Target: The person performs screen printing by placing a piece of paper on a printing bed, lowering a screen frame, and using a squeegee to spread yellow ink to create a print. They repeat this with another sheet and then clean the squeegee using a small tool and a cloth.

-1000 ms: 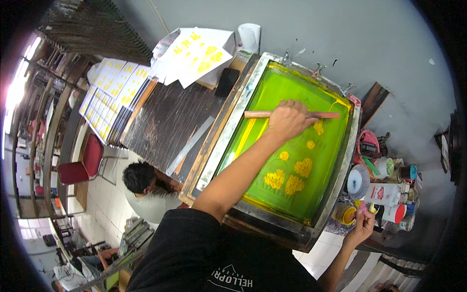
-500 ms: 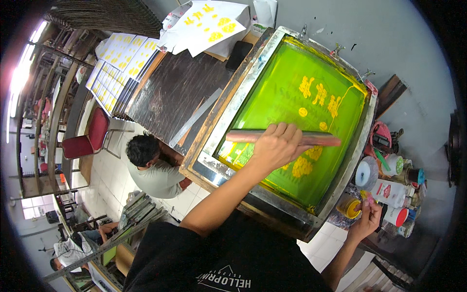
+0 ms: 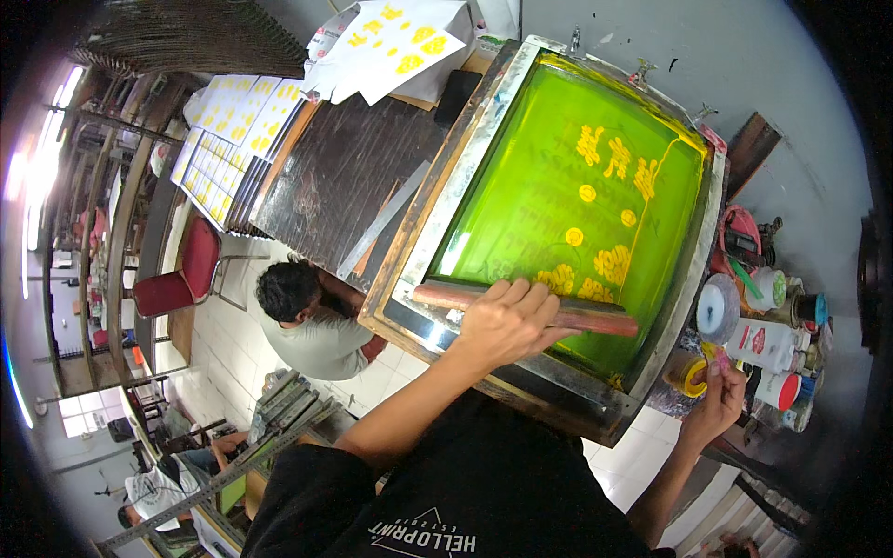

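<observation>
My left hand is wrapped round a long wooden squeegee, which lies across the near part of a screen-printing frame. The frame holds a bright green mesh with yellow lettering and flower-like shapes, and yellow ink along its far and right edges. At the lower right, my right hand pinches a small pink-and-yellow piece, whose kind I cannot make out. It is just above and beside an open jar of yellow ink. The squeegee's blade edge is hidden beneath its wooden handle.
Several pots and bottles crowd the right side. Left of the frame is a dark table with a metal ruler, printed sheets and a phone. A seated person is close by; a red chair stands farther left.
The squeegee has come toward me over the mesh in my left hand, uncovering more of the yellow shapes. My right hand still holds the small piece by the ink jar.
</observation>
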A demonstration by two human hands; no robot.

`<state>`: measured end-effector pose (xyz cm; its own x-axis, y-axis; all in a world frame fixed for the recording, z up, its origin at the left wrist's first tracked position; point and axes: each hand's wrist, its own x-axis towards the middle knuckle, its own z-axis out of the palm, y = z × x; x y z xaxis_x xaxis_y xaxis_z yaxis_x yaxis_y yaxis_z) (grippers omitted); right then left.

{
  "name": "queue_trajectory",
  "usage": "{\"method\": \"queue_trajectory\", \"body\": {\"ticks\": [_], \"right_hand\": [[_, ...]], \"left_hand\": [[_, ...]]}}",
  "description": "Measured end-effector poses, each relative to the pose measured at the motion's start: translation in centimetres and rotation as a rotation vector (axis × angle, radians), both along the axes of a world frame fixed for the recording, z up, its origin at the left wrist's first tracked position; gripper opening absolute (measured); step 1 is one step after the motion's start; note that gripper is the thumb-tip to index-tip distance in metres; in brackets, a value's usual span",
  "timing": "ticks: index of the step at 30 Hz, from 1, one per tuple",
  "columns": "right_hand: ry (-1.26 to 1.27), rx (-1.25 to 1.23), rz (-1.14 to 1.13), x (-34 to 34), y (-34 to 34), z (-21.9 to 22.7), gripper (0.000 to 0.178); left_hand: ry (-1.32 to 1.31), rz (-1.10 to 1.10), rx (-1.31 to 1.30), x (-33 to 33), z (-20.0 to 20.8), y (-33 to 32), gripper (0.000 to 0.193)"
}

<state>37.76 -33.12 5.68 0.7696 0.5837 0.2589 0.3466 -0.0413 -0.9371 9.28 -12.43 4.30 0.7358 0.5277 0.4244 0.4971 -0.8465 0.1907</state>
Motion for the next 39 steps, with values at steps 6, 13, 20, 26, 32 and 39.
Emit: {"method": "queue_trajectory", "body": {"ticks": [6, 13, 20, 26, 32, 39], "right_hand": [[-0.004, 0.056, -0.051, -1.4, -3.0, -0.2, 0.009], [-0.004, 0.065, -0.168, -4.8, -6.8, 0.1, 0.008], [0.009, 0.142, -0.339, -7.9, -10.7, 0.3, 0.006], [0.003, 0.209, -0.426, -9.2, -14.6, -0.3, 0.006], [0.027, 0.192, -0.500, -9.9, -17.4, -0.8, 0.007], [0.051, 0.171, -0.501, -8.8, -18.1, -1.3, 0.007]], "left_hand": [[0.041, -0.145, -0.084, -1.5, 1.0, -0.5, 0.045], [0.006, -0.272, -0.137, -2.0, 1.5, 0.1, 0.052], [0.238, -0.254, -0.256, -0.6, 2.4, 1.4, 0.060], [0.542, -0.174, -0.485, 2.0, 3.0, 3.8, 0.079], [0.648, -0.169, -0.588, 3.9, 3.4, 5.0, 0.091], [0.793, -0.107, -0.653, 5.5, 3.3, 5.6, 0.091]]}}
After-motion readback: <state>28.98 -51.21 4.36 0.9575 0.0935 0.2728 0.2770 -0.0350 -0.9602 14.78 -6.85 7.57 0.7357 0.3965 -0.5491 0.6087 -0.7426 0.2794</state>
